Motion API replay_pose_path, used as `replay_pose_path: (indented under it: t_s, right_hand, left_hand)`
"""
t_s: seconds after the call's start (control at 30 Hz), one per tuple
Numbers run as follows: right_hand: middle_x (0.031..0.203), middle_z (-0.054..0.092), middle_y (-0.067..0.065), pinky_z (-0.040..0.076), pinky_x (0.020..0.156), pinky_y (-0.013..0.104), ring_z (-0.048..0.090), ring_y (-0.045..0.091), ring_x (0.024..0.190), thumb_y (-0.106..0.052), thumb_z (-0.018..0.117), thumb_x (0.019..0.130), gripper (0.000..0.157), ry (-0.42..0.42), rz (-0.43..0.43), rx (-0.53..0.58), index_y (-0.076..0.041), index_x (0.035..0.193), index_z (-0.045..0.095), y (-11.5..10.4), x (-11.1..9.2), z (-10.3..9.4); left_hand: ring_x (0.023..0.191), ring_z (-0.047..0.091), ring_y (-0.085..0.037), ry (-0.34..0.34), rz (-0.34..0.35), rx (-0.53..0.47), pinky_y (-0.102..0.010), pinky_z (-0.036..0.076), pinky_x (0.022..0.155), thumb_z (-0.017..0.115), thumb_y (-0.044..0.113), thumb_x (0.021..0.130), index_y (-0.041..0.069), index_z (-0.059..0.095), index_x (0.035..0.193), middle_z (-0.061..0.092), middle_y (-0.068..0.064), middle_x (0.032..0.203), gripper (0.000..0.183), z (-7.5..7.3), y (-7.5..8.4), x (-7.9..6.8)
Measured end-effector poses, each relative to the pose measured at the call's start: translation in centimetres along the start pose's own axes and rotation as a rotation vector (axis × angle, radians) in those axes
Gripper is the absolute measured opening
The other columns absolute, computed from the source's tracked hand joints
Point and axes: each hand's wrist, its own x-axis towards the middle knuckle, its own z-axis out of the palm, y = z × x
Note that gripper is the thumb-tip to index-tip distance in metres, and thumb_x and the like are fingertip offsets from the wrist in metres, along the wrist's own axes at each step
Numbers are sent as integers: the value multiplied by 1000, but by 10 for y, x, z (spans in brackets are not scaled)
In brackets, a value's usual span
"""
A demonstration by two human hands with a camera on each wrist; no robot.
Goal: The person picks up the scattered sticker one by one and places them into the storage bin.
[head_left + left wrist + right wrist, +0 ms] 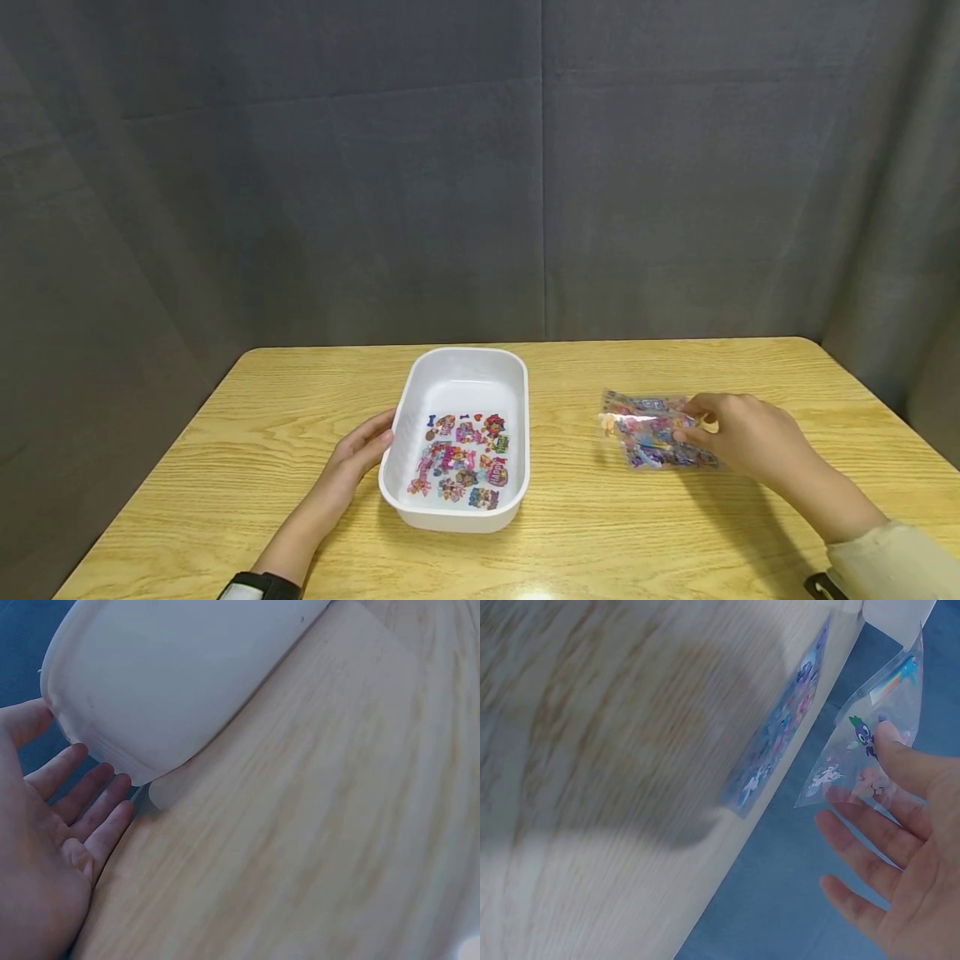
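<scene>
My left hand [348,471] rests at the left side of a white tray [465,522], its thumb and fingertips touching the outer wall near the rim; the left wrist view shows the fingers fairly straight. Inside the tray lies a clear sticker sheet [453,467] with colourful cartoon prints. On the right, my right hand [753,437] pinches a clear sticker sheet [892,694] between thumb and fingers, raised and slightly bent. Beneath it, more printed sticker sheets [784,727] lie on the table; whether one or several cannot be told.
A light wood table [570,533] carries everything. Behind it hangs a dark grey curtain [450,183]. A strip of table separates the tray from the sheets at right. A black band [262,586] sits on the left wrist.
</scene>
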Motion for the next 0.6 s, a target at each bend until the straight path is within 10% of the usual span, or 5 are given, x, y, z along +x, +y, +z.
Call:
replay_pose_path:
  t_s: [0.6]
  right_hand:
    - [92, 72, 9, 52, 57, 43, 68, 28, 79, -34, 75, 87, 34, 32, -2, 6, -8, 108, 73, -19, -1, -5]
  left_hand:
    - [140, 35, -37, 4, -1, -5, -59, 23, 115, 48, 27, 103, 3, 41, 149, 41, -18, 152, 52, 0, -1, 1]
